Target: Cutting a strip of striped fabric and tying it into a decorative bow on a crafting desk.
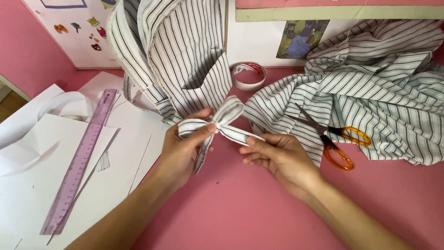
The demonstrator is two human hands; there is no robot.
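Note:
Both hands hold a narrow strip of white fabric with dark stripes, folded into a bow, above a pink table. My left hand pinches the bow's middle between thumb and forefinger, its left loop resting over the fingers. My right hand grips the bow's right end with its fingertips. A tail of the strip hangs down between the two hands.
A striped shirt piece hangs at the back. More striped cloth lies at right, with orange-handled scissors on it. A tape roll sits behind. A purple ruler lies on white paper sheets at left.

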